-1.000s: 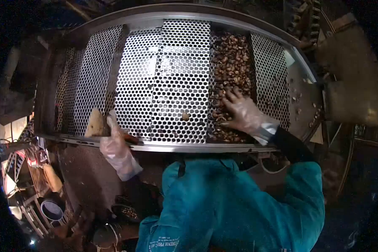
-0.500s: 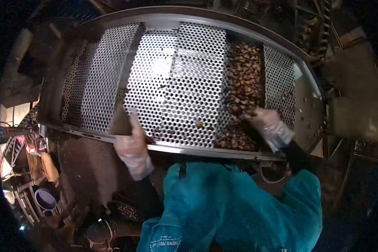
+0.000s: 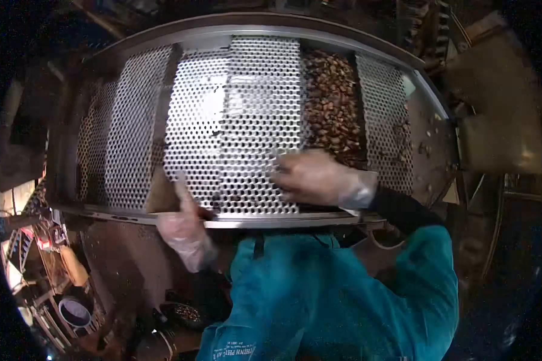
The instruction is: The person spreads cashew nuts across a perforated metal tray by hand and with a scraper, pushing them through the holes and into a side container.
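My left hand (image 3: 185, 233), in a clear glove, is at the near edge of a long metal tray (image 3: 241, 224). It grips a flat brown piece (image 3: 161, 192), one finger stretched along its side. My gloved right hand (image 3: 316, 175) is over the perforated metal sheet (image 3: 262, 108), its fingers curled together; what they hold, if anything, is hidden. Brown nut-like pieces (image 3: 332, 105) fill a dark channel right of that sheet, just beyond my right hand. A few small dark bits lie near my left fingertips.
More perforated sheet (image 3: 135, 120) slopes at the tray's left, and another perforated strip (image 3: 382, 114) lies right of the channel. Scattered pieces sit at the tray's right end. A round container (image 3: 75, 313) stands at lower left, and a bowl of small pieces (image 3: 185, 314) is below the tray.
My right hand has moved left from the brown pieces onto the perforated sheet. The view has shifted slightly; my left hand remains at the near edge with the flat piece.
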Motion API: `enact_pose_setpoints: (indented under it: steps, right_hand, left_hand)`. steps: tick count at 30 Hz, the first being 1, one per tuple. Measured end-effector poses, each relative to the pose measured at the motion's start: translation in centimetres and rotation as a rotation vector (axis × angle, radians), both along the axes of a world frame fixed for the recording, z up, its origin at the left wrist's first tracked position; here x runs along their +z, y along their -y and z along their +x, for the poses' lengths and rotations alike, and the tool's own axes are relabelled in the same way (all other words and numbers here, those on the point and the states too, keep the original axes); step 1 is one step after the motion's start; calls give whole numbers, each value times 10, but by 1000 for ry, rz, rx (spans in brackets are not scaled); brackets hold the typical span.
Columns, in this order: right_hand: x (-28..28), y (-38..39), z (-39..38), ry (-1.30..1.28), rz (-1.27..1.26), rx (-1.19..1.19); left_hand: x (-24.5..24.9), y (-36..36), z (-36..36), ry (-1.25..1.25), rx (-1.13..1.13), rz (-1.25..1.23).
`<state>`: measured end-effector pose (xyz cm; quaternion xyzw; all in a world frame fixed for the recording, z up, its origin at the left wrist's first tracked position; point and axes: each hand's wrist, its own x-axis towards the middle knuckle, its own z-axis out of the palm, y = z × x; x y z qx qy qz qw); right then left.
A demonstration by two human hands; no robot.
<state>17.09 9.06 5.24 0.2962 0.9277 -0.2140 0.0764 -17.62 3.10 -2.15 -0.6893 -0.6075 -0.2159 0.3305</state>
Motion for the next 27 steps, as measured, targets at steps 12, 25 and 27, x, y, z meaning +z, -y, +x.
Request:
enact_pose_setpoints:
  steps: [12,25,27]
  right_hand:
    - [-78,-82,107,-226,277,-632]
    - [-153,-28,181,-400,-296,-791]
    - [-120,-6,218,-581,-416,-994]
  left_hand:
    - [18,5,30,345,36,-80]
    - [34,-4,56,894,-16,-37]
    - [25,3,55,1237,83,-228]
